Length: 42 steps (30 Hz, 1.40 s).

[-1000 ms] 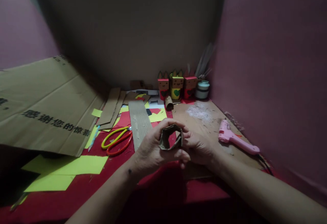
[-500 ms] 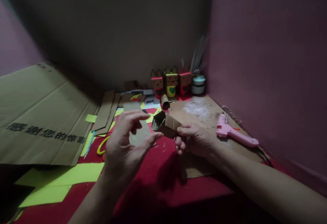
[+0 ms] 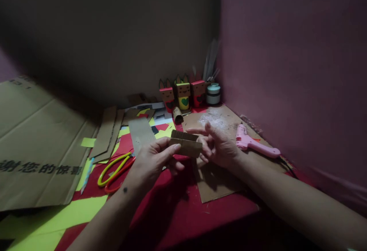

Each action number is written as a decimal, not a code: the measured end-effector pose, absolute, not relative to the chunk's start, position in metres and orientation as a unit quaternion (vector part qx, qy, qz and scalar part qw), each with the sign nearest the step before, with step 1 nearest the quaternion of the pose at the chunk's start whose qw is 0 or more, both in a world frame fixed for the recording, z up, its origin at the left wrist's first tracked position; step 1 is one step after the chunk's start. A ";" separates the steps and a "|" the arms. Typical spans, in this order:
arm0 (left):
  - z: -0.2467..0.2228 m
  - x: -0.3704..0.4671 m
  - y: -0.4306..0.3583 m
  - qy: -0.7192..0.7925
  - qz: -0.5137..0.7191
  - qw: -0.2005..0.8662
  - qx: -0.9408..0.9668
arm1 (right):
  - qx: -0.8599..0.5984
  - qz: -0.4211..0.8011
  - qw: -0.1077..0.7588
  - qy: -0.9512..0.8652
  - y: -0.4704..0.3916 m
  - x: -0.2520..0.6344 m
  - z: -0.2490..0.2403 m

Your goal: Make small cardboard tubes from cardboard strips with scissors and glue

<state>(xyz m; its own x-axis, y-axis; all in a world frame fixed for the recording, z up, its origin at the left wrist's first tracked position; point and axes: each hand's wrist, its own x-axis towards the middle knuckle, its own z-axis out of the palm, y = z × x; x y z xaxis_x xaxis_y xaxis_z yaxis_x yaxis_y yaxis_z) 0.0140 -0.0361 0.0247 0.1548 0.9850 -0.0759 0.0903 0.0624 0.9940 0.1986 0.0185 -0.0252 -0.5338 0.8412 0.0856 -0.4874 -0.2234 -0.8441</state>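
Observation:
A small folded cardboard piece point(image 3: 187, 147) is held up above the red tabletop, its top side open and its long side facing me. My left hand point(image 3: 162, 155) pinches its left end between thumb and fingers. At its right end is my right hand point(image 3: 216, 146), fingers apart and thumb raised, the fingertips beside the cardboard. Below my right hand lies a flat cardboard sheet point(image 3: 213, 190). Scissors with yellow and red handles point(image 3: 114, 170) rest to the left of my left hand.
A pink glue gun point(image 3: 255, 142) lies at the right. Behind stand three decorated figures point(image 3: 183, 94), a lidded jar point(image 3: 213, 94) and a small cardboard tube point(image 3: 178, 116). At the left are a large cardboard box point(image 3: 43, 140), cardboard strips point(image 3: 106, 132) and yellow paper point(image 3: 83, 212).
My left hand has closed on the cardboard piece, while my right hand has loosened its grip and opened. The piece has turned to show its long side. The view has shifted to the right.

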 end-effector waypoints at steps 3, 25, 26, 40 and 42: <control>0.017 0.016 -0.032 0.487 0.442 0.560 0.503 | -0.253 0.704 0.452 -0.485 0.020 0.202 -0.027; -0.025 0.002 -0.021 0.435 0.499 0.451 0.599 | -0.371 0.629 0.505 -0.460 0.034 0.202 -0.030; -0.024 0.003 -0.022 0.435 0.491 0.459 0.599 | -0.371 0.646 0.485 -0.457 0.035 0.202 -0.031; -0.019 0.008 -0.028 0.438 0.429 0.536 0.580 | -0.394 0.737 0.386 -0.390 0.040 0.201 -0.031; -0.017 0.009 -0.029 0.427 0.437 0.502 0.612 | -0.379 0.739 0.390 -0.398 0.040 0.201 -0.033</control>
